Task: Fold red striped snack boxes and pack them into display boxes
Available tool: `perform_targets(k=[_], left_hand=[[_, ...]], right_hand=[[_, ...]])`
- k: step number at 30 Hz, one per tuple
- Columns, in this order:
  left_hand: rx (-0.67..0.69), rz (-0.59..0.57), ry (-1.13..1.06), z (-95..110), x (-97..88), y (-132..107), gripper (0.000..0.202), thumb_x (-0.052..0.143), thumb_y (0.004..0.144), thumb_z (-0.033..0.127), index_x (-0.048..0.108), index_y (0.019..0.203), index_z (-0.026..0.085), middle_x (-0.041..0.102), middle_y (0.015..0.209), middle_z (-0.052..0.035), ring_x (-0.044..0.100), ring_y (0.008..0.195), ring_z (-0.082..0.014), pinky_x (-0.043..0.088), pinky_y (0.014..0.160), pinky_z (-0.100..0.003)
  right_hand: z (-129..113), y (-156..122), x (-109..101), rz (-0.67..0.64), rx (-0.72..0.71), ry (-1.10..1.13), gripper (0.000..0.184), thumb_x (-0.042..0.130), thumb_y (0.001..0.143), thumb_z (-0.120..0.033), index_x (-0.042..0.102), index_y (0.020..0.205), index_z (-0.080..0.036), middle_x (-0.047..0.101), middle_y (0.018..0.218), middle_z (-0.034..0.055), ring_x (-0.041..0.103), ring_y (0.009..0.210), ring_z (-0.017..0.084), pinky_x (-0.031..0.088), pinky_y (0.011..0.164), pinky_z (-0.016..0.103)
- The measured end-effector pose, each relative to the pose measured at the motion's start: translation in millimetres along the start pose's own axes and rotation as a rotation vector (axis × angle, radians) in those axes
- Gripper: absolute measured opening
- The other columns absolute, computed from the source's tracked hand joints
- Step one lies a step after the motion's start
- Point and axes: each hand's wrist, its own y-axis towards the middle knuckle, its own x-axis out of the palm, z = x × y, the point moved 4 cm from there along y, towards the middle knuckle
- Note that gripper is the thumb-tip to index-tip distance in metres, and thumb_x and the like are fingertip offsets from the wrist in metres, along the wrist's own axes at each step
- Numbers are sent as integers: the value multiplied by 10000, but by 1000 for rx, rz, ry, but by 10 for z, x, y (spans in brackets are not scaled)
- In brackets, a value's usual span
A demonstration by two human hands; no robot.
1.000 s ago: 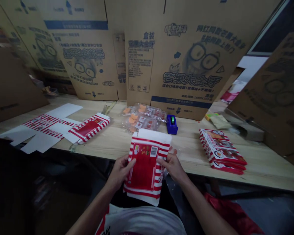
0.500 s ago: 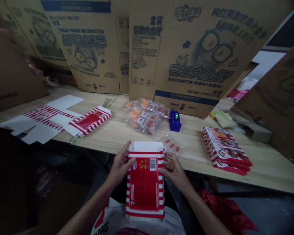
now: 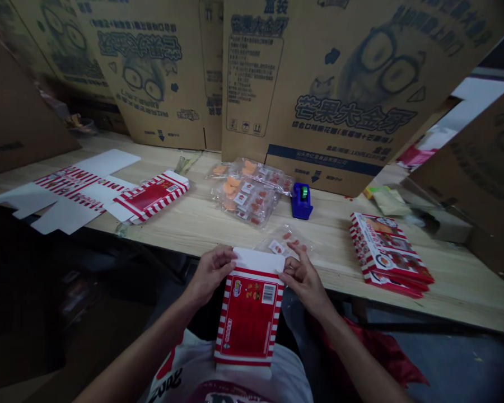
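Note:
A red-and-white striped carton (image 3: 247,316) rests against my lap, its printed back with the barcode facing me and its white end flap (image 3: 258,259) standing up at the top. My left hand (image 3: 212,273) pinches the upper left corner by the flap. At the upper right corner, my right hand (image 3: 304,279) grips the edge between thumb and curled fingers, one finger sticking out. Just beyond the box, a clear packet of reddish candies (image 3: 288,242) lies on the table, partly behind my right hand.
Several candy packets (image 3: 247,193) are piled mid-table beside a blue tape dispenser (image 3: 302,202). Left are a striped carton (image 3: 153,197) and flattened carton blanks (image 3: 75,190). Filled boxes (image 3: 388,252) are stacked right. Large cardboard cartons (image 3: 319,84) stand along the back.
Both hands have shifted from the carton's sides to its top corners at the flap. The flap shows more fully, and the carton tilts slightly. The view has shifted a little.

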Motion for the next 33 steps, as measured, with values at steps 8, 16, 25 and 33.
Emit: perform_targets(k=[8,16,25,33], left_hand=[[-18,-236,63,-38,-59,117,318,701,758,317,678,1034,160,713,901,-70,663,828,-192,521,768,-317],[142,-300,368,67,-99,57,203,641,817,359,741,811,182,728,907,-92,675,877,-216,530,759,-306],[60,-389,407,273,-6,163,195,624,803,315,738,837,160,721,770,-53,652,697,-181,507,636,-265],[181,-329,424,158,-31,-14,130,666,796,298,713,840,185,706,878,-71,647,806,-192,502,718,-281]], right_hand=[[10,25,-31,-87,-12,-105,237,697,790,-418,665,826,-186,658,789,30,638,755,181,514,728,300],[-45,-107,37,-65,-149,-261,192,623,867,-375,706,847,-203,693,1040,91,637,1008,224,499,873,337],[-325,49,50,-113,-9,-301,114,652,789,-282,679,797,-171,692,748,24,627,686,165,475,620,253],[-152,-163,66,-23,-195,-271,109,694,808,-314,708,802,-206,688,963,71,645,926,210,491,862,327]])
